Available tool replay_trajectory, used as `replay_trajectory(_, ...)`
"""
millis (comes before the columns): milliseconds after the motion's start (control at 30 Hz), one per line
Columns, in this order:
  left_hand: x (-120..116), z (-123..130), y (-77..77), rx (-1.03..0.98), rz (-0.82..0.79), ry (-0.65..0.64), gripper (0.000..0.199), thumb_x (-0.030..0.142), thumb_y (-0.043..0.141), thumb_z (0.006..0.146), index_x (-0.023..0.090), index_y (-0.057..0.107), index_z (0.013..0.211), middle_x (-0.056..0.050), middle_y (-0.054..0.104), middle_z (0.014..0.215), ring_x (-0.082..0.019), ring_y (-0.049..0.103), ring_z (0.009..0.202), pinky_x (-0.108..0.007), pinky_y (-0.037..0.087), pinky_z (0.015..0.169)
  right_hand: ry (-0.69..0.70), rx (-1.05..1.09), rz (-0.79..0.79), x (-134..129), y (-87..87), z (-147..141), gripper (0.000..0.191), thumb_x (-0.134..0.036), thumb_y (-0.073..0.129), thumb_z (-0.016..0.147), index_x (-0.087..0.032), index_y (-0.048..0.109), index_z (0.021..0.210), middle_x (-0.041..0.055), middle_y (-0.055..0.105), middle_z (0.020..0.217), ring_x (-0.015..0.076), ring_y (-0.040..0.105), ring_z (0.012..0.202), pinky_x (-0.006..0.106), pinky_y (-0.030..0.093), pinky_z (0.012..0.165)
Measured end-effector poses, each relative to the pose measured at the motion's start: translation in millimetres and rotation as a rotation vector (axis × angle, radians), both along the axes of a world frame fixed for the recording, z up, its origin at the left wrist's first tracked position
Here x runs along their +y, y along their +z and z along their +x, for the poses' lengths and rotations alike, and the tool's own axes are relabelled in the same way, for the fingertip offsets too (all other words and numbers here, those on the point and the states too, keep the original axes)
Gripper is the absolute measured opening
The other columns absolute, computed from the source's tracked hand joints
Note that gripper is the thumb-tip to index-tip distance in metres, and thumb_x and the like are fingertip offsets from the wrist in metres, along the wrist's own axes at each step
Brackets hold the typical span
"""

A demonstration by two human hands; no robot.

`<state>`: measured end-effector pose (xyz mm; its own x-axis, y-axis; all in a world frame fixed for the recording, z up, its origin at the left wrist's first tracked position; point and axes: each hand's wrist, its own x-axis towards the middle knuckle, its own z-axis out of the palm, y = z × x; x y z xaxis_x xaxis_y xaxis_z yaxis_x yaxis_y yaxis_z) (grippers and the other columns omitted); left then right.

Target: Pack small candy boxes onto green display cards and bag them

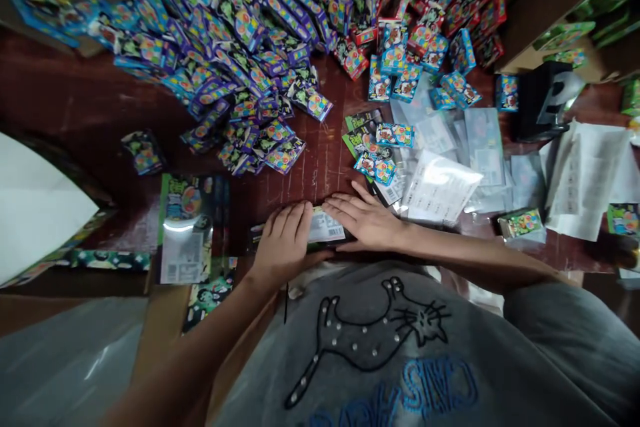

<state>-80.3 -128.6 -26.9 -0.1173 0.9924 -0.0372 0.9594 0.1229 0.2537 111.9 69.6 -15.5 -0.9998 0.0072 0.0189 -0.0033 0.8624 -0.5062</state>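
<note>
Hands [363, 223] on barcoded packet [326, 228], green packets [565, 35] in carton [545, 0]

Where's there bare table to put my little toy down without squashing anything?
There's a bare strip of table beyond the left hand and right hand, between the purple packets and green-and-black cards. Farther left, there's more between the blue packets and white sheet. The back and right are crowded.
</note>
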Motion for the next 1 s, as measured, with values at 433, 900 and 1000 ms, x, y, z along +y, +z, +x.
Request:
replay_trajectory(433, -1, 25, 2.3, 0.138, 0.01, 0.08, 0.089, 0.069, 0.045, 0.106, 0.007, 0.038, 0.17, -0.029, 0.045, 0.171, -0.047, 0.048, 0.154, -0.068, 0.031, 0.124, -0.18, 0.021, 0.066, 16, 24.9, 17, 0.112, -0.077, 0.062, 0.098, -0.012, 0.018, 0.178, 0.023, 0.019, 0.184, 0.037, 0.016, 0.174, 0.066, 0.006, 0.14)
replay_trajectory(900, 20, 31, 13.8, 0.129, -0.007, 0.235, 0.101, 0.073, 0.061, 0.097, 0.007, 0.037, 0.17, -0.032, 0.053, 0.159, -0.05, 0.054, 0.136, -0.061, 0.045, 0.108, -0.521, -0.238, 0.169, 63, 47.7, -25, 0.112, -0.06, 0.087, 0.085, -0.016, 0.034, 0.172, 0.0257, 0.047, 0.169, 0.0483, 0.05, 0.152, 0.066, 0.037, 0.126)
replay_trajectory(1000, 13, 30, 11.4, 0.103, 0.022, 0.21, 0.102, 0.074, 0.06, 0.097, 0.008, 0.036, 0.17, -0.031, 0.051, 0.163, -0.05, 0.053, 0.14, -0.06, 0.042, 0.113, -0.266, -0.227, 0.195, 78, 45.9, -23, 0.125, -0.053, 0.095, 0.076, -0.021, 0.026, 0.176, 0.0192, 0.041, 0.176, 0.0481, 0.032, 0.164, 0.071, 0.019, 0.134)
